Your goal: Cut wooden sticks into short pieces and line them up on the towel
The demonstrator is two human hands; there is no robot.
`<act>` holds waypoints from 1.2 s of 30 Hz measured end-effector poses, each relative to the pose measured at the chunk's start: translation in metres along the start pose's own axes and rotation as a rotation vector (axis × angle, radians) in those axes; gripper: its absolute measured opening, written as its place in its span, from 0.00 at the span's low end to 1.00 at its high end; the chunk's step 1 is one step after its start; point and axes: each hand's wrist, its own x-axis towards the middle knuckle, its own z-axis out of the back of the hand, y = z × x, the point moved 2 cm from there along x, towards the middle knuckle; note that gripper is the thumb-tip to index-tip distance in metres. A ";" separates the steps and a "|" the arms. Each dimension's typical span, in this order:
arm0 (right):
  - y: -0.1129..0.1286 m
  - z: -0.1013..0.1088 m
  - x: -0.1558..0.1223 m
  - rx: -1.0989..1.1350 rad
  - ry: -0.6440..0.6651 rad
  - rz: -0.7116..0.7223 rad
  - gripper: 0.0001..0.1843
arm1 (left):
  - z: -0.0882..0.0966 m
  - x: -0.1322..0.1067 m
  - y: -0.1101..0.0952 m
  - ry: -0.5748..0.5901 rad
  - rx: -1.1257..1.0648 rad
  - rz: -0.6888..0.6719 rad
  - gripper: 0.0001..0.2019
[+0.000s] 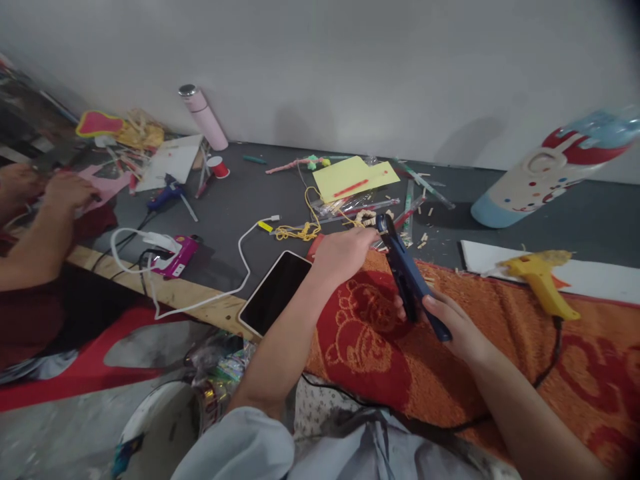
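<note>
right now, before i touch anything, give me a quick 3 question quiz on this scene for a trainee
1. Multiple choice: what does the right hand hold?
A. a dark blue glue gun
B. a pair of scissors
C. a cup

2. True or false: the phone lies face up with a dark screen.

3. Fill in: the yellow glue gun rests partly on the ___ patterned towel.

Key: 1 A; 2 true; 3 orange
</note>
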 end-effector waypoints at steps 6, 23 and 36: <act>-0.004 0.003 0.000 0.024 0.002 -0.010 0.20 | 0.002 0.000 -0.003 -0.023 0.029 0.007 0.14; 0.015 -0.007 0.003 -0.099 0.016 0.066 0.22 | 0.003 0.000 -0.008 -0.098 0.112 0.006 0.13; 0.022 -0.004 -0.003 -0.124 -0.045 0.044 0.25 | 0.001 0.003 -0.005 -0.076 -0.118 -0.015 0.13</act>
